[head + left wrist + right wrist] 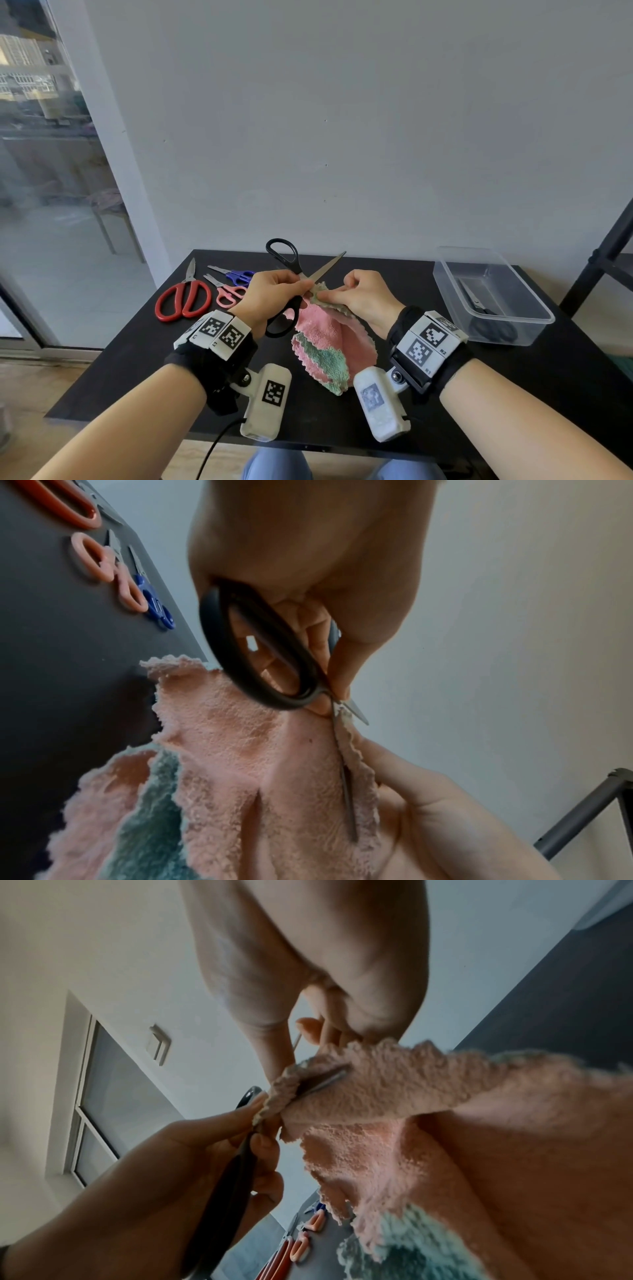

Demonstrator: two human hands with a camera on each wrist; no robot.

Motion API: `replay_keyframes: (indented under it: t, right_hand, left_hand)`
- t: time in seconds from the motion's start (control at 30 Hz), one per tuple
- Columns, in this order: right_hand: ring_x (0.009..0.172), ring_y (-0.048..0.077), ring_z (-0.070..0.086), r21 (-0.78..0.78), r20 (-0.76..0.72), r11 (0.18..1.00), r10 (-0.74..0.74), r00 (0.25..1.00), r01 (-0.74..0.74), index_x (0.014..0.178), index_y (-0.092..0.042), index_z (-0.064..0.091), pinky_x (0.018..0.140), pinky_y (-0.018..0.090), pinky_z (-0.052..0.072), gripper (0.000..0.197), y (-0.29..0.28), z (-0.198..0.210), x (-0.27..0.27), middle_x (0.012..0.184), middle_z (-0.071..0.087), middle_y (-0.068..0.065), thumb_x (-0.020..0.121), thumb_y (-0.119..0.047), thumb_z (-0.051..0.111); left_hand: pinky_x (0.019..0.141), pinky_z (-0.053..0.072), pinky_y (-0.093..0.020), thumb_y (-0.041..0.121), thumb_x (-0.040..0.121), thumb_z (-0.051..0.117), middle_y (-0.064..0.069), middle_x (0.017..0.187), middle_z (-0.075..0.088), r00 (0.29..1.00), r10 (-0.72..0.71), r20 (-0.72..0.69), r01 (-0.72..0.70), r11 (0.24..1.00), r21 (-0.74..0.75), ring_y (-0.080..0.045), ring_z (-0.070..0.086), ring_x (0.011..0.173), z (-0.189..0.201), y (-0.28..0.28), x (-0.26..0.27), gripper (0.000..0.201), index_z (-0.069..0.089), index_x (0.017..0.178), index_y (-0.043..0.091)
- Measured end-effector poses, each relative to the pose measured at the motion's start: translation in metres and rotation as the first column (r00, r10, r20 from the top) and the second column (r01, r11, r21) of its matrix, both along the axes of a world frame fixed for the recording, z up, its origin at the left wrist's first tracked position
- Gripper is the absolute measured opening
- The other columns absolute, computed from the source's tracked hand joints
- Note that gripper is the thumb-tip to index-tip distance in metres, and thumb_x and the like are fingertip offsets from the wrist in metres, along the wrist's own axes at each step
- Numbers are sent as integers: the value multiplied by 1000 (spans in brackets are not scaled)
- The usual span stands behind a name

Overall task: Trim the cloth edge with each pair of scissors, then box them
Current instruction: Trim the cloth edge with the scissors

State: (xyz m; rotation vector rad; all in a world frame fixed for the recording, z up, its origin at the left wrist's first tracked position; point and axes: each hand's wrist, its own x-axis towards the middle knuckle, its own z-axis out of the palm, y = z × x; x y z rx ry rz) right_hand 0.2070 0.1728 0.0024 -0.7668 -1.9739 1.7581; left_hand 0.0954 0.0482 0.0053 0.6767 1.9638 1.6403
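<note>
The left hand (pixel 270 294) grips the spread black scissors (pixel 291 270), blades pointing upper right; the right hand (pixel 359 294) pinches the cloth (pixel 329 329) edge between them, frame centre.

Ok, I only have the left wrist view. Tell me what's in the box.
Observer: One black-handled pair lies in the clear box, on the table's right side.
Operator: Describe the upper handle ring of the scissors in use.
Observer: On the black scissors, it stands free above the left hand, with no finger through it.
Operator: Report the other hand's grip from above.
Observer: The right hand pinches the cloth edge beside the blades.
</note>
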Motion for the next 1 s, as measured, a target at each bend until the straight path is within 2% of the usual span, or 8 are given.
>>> replay_keyframes:
  t: [0.13,0.23,0.33,0.43,0.57,0.7,0.83,1.0]
  right_hand:
    - [94,42,69,36,44,999,-7,999,6,65,-19,30,71,39,50,58,4,-1,3,73,62,17,65,-8,87]
    - [97,41,68,65,60,998,2,998,-6,71,-18,36,83,48,53,55,1,2,5,79,65,20,58,-16,90]
    - [67,19,73,7,-12,1000,-19,1000,19,79,-14,36,60,29,59,49,-2,5,9,80,67,23,69,1,82]
    - [49,3,65,-5,-43,1000,-7,999,7,79,-14,34,46,16,50,47,-7,8,10,77,66,20,74,8,75]
    - [34,-3,52,17,-34,1000,2,999,-2,75,-15,33,37,10,38,47,-5,6,8,60,50,6,76,7,74]
    - [56,13,48,93,39,996,14,999,-18,73,-18,31,44,18,37,53,2,0,4,59,46,1,70,-9,83]
    - [66,18,53,132,62,991,10,998,-18,72,-18,32,53,21,40,52,8,-4,6,60,48,1,71,-13,84]
    - [79,23,65,170,81,985,11,997,-25,71,-18,32,66,32,42,53,13,-8,7,73,56,12,69,-14,85]
  left_hand:
    - [65,54,-23,14,83,72,-8,72,72,1000,-3,24,2,1000,19,-13,62,57,-1,2,3,16,70,75,1]
    - [57,53,-18,12,84,71,-8,71,71,999,-9,40,8,1000,21,-10,62,52,0,2,6,15,69,75,0]
    - [47,47,-15,10,85,70,-6,69,69,996,-27,87,25,999,26,-9,60,47,2,1,10,15,65,73,2]
    - [45,46,-15,8,84,69,-7,68,66,993,-37,108,35,999,22,-10,60,45,5,1,12,17,61,71,3]
    - [48,48,-16,9,83,71,-7,66,63,996,-33,88,33,999,-2,-11,60,46,5,1,13,16,62,72,2]
    - [45,45,-14,11,84,71,-4,65,66,999,-16,37,16,1000,-23,-6,59,45,7,-1,12,14,68,78,-1]
    - [46,46,-14,12,85,70,-6,66,68,999,-11,32,12,1000,-22,-6,59,44,6,-1,13,14,69,79,-1]
    - [48,47,-14,13,85,70,-11,72,68,998,-4,56,5,1000,-15,-5,59,45,4,0,12,14,69,79,0]
